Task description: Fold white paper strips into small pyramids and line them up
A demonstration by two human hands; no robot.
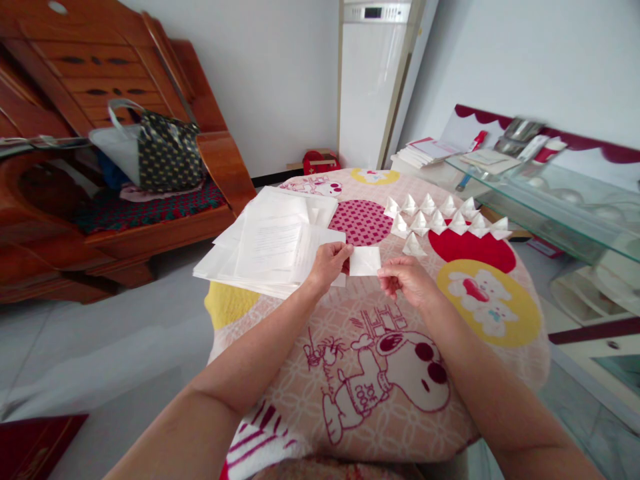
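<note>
Nearest the camera, a cream-pink patterned cloth (300, 393) with a cartoon dog in dark red outline (370, 387) covers a rounded counter, the person's two bare forearms reaching in over it. Above the dog, a small, flat rectangle of folded white paper (365, 261) is held up between both hands. The left hand (327, 263) grips its left edge, thumb on top; the right hand (407, 277) is narrowed, thumb and fingertips closed at its lower right corner. Just beyond the left hand, a broad, uneven pile of thin white paper sheets (270, 233), some bearing lines of writing, spreads over the counter's left side. To the right, pointed white folded-paper pieces (419, 224) stand in two slanting rows, with a single one in front near the right hand. Past the counter's right side, a clear glass shelf (555, 200) carries assorted goods, a shiny metal container (520, 133) behind it. At left, a carved reddish-brown wooden seat (220, 160) holds a dark bag with a pale pattern (170, 153). Farther back, a bright red bag (320, 162) sits low near a tall white upright appliance (373, 80) against pale walls (280, 80).
</note>
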